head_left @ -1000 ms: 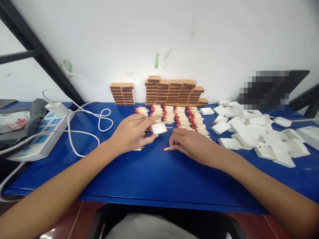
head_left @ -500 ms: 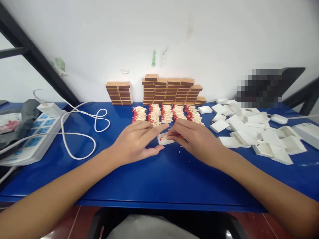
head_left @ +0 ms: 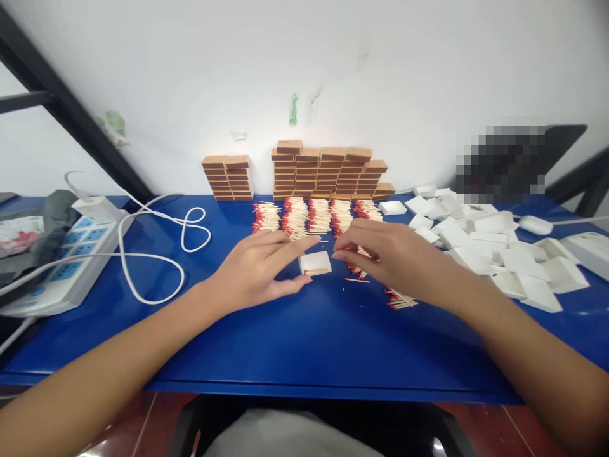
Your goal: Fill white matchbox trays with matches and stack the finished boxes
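Observation:
My left hand (head_left: 259,263) holds a small white matchbox tray (head_left: 316,260) on the blue table, thumb at its near left corner and forefinger along its far side. Inside the tray, matches (head_left: 316,272) lie along the near wall. My right hand (head_left: 380,251) hovers just right of the tray, thumb and forefinger tips slightly apart, with nothing visible between them. Under and beyond that hand are red-headed matches (head_left: 359,270), partly hidden by it. One loose match (head_left: 356,280) lies below its fingers, and a small pile of matches (head_left: 401,299) sits near its wrist.
Several rows of matches (head_left: 295,219) lie behind my hands. Stacked brown matchboxes (head_left: 307,171) stand against the wall. White empty trays (head_left: 523,260) are heaped at the right. A power strip (head_left: 78,254) and looping white cable (head_left: 183,273) occupy the left.
My right hand has drawn back rightwards from the tray and let go of the matches there, which now lie along its near wall. My left hand stays in place.

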`<action>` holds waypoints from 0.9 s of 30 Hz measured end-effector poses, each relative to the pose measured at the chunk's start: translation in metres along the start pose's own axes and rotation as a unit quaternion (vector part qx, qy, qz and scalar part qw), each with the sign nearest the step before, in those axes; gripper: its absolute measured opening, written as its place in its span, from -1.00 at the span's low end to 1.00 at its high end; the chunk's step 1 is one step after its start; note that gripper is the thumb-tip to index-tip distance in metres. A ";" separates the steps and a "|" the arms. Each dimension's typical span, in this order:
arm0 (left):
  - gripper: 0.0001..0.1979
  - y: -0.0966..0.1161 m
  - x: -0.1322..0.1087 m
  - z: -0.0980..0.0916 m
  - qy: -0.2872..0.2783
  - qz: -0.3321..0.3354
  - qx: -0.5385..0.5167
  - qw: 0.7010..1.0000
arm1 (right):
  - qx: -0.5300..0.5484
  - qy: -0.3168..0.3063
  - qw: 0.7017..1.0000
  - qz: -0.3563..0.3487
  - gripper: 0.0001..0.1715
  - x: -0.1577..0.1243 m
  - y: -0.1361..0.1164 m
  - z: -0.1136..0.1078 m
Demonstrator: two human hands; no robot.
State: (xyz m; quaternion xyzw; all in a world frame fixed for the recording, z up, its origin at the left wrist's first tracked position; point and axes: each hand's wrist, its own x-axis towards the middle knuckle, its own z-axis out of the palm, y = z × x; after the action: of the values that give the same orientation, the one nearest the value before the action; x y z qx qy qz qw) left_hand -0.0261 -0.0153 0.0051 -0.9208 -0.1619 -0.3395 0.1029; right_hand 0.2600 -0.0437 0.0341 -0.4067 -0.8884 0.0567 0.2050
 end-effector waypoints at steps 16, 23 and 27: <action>-0.49 0.002 -0.001 0.002 -0.026 -0.020 -0.021 0.999 | 0.037 -0.226 0.962 0.147 -0.78 -0.017 0.029 -0.033; -0.49 0.002 -0.001 0.001 -0.029 -0.021 -0.023 0.999 | 0.056 -0.225 0.965 0.126 -0.77 -0.013 0.035 -0.026; -0.49 0.002 -0.001 0.001 -0.027 -0.016 -0.025 0.999 | 0.045 -0.222 0.967 0.119 -0.76 -0.012 0.037 -0.023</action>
State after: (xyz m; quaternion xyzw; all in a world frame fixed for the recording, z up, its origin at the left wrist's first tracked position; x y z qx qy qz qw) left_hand -0.0251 -0.0166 0.0034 -0.9292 -0.1708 -0.3202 0.0696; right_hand 0.3026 -0.0300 0.0411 -0.4770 -0.8536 0.2089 0.0126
